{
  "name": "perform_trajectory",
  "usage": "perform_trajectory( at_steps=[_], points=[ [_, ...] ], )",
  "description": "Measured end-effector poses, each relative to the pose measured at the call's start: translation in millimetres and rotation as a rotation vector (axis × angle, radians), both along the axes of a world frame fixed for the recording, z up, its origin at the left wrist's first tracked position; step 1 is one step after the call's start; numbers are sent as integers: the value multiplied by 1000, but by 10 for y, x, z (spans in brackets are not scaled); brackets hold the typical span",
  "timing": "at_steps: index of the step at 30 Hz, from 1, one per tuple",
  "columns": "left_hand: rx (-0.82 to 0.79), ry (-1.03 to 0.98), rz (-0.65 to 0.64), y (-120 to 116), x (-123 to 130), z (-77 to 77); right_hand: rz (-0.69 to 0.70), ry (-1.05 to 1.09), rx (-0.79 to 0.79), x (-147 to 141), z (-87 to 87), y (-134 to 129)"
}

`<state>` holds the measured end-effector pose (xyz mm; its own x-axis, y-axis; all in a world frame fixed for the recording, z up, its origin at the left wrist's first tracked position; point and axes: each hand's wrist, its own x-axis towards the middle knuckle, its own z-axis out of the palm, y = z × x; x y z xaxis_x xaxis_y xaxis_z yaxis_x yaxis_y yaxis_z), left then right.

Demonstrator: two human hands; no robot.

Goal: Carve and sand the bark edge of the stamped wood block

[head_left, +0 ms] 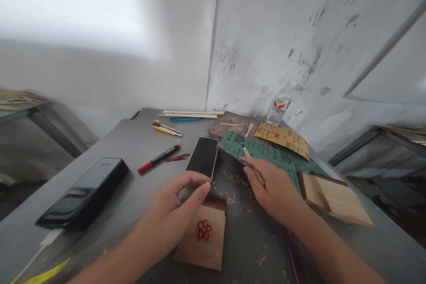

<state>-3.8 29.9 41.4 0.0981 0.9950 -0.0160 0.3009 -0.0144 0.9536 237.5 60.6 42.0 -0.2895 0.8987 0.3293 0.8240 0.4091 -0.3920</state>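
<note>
A wooden block (213, 248) with a red flower drawn on it lies near the front of the table. My left hand (181, 199) is over its upper left part, thumb and fingers brought together; whether something small is between them is hidden. My right hand (269, 186) is closed on a slim tool with a wooden handle (258, 173), its tip over the green sandpaper (276, 155). Just beyond my left hand lies a phone (203, 157) with a dark screen.
Left of the phone are a red marker (158, 160), a yellow cutter (167, 128) and a black device (83, 193). Brown sandpaper (282, 139), a bottle (277, 108) and pale wood blocks (337, 197) stand or lie at right. Shavings are scattered mid-table.
</note>
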Motion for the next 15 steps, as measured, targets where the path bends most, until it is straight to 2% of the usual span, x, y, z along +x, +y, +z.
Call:
perform_trajectory(
  at_steps=[4, 8, 11, 15],
  points=[
    [144, 137, 45, 102, -107, -70, 103, -75, -56, -42, -178, 38],
    [278, 359, 28, 161, -151, -280, 158, -143, -78, -30, -351, 64],
    [277, 509, 25, 159, -138, -412, 171, -185, -80, -9, -402, 63],
    [263, 630, 5, 141, -123, -491, 186, -245, -83, -6, -406, 61]
  ],
)
